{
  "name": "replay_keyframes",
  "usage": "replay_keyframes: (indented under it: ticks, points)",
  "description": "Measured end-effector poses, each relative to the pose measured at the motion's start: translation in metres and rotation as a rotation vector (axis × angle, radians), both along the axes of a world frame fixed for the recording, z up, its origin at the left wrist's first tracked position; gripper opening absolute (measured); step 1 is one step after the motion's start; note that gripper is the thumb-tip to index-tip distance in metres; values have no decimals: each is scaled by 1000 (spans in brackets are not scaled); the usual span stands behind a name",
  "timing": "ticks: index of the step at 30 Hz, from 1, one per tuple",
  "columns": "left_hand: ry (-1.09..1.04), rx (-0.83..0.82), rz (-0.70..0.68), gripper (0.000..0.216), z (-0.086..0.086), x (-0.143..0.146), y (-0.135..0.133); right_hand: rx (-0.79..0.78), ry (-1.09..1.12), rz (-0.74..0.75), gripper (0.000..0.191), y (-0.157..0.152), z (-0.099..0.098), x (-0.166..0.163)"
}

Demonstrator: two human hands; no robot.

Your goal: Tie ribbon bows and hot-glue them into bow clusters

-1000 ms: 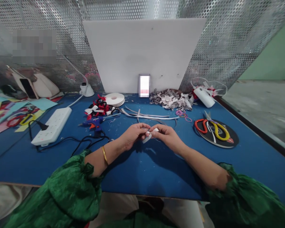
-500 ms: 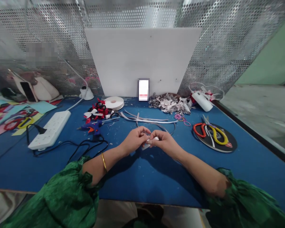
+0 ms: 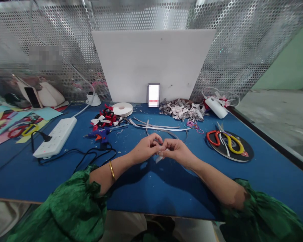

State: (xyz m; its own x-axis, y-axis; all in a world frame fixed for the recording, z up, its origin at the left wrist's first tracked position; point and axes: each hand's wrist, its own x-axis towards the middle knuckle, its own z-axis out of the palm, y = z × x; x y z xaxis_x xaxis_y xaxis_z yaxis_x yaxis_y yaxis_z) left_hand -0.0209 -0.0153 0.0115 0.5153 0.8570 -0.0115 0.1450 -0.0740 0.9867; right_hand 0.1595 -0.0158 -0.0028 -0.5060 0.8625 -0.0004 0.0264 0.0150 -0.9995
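Observation:
My left hand (image 3: 145, 149) and my right hand (image 3: 176, 151) meet fingertip to fingertip over the middle of the blue table (image 3: 151, 181). Both are pinched on a small piece of white ribbon (image 3: 159, 156), whose end hangs down between them. Both forearms rest on the table, in green sleeves, with a gold bangle (image 3: 111, 170) on the left wrist. Loose strips of white ribbon (image 3: 156, 126) lie just beyond the hands.
A blue glue gun (image 3: 101, 133), a white power strip (image 3: 56, 136) and black cables lie at left. Red, white and black bows (image 3: 104, 117), a ribbon roll (image 3: 122, 109), a phone (image 3: 153, 95) and a bow pile (image 3: 181, 110) sit behind. Scissors (image 3: 226, 139) lie on a dark disc at right.
My hands have drawn slightly nearer and closed tighter on the ribbon piece; its white end now hangs below the fingers instead of showing on top.

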Motion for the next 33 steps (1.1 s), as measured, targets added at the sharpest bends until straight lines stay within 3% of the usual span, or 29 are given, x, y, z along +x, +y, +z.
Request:
replay_keyframes:
  ticks: [4,8,12,16,18,23,29,33]
  points:
    - [24,54,149,19,-7,0,4,128,-113,-110,23,5,-8,-1]
    - [90,129,184,13,-7,0,2,325,-254,-156,20,4,-9,0]
    - [142,165,216,12,-5,0,-1,563,-333,-109,13,0,-7,2]
    - [30,91,282,13,-5,2,-4,777,-419,-60,13,-1,-5,4]
    - [-66,18,340,14,-3,4,-5,737,-379,-127,12,0,-4,4]
    - [-200,-82,416,19,2,8,-7,406,-184,-240,17,2,-2,2]
    - [-189,46,510,22,4,4,0,437,-226,-222,11,-2,2,2]
    - [-186,10,391,26,4,4,0,299,-132,-319,17,-1,2,2]
